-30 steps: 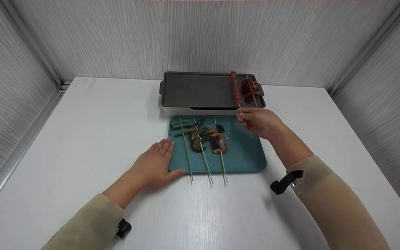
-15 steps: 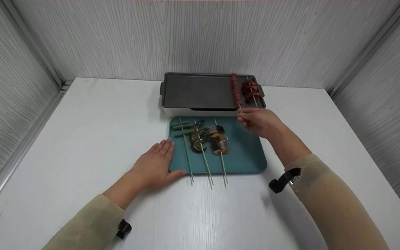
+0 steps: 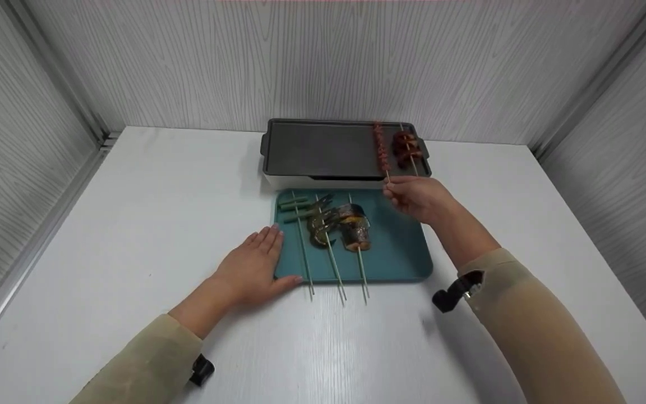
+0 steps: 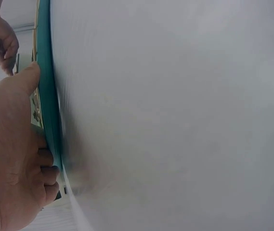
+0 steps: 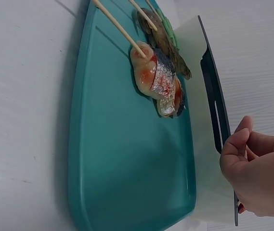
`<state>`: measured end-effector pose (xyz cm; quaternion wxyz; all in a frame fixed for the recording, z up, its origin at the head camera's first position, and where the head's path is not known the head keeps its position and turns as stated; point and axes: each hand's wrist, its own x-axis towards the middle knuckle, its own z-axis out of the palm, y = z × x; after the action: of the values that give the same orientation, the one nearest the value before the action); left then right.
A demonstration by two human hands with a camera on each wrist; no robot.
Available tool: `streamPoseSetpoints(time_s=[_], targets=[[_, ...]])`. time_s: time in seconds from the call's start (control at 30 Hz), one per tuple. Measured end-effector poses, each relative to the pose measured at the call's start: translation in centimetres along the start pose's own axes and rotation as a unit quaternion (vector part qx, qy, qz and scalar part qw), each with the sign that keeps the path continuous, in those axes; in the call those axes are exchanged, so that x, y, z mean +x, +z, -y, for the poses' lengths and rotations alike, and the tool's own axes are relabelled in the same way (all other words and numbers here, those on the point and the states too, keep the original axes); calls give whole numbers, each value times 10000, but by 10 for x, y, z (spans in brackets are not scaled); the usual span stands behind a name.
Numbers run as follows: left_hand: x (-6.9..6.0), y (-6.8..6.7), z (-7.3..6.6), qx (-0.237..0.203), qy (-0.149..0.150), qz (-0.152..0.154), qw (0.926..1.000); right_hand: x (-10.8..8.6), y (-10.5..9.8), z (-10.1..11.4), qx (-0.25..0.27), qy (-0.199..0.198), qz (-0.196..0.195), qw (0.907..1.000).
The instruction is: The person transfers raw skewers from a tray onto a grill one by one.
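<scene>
With thumb and fingertips, my right hand pinches the near end of a thin wooden skewer of small red pieces. Those pieces lie along the right part of a dark rectangular griddle. My left hand rests against the left side of a teal tray, its fingers straight and its thumb at the near left corner. Three skewers lie on the tray: green stalks, shrimp and silvery-skinned fish chunks. The left wrist view shows the left thumb against the tray's rim.
Another skewer with curled dark red pieces lies at the griddle's right end. The griddle's white base stands just behind the tray. Skewer sticks overhang the tray's near edge. A wood-grain panel rises behind the white table.
The whole scene has shifted slightly down in view. The far end of the red skewer has lowered a little toward the griddle; the left hand keeps its place at the tray.
</scene>
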<state>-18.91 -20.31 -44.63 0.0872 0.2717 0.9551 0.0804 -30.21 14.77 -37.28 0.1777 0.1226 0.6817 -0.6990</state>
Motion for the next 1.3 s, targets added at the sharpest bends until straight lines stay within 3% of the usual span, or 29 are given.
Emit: streamPoseSetpoints(time_s=[0.37, 0.6, 1.3], targets=[[1, -1, 0, 5, 10, 11, 10000, 0, 2, -3, 151, 2, -165, 9998], [3, -1, 0, -20, -2, -6, 10000, 0, 1, -4, 241, 78, -10, 9997], [5, 0, 4, 53, 20, -27, 10000, -10, -1, -8, 224, 371, -34, 9991]])
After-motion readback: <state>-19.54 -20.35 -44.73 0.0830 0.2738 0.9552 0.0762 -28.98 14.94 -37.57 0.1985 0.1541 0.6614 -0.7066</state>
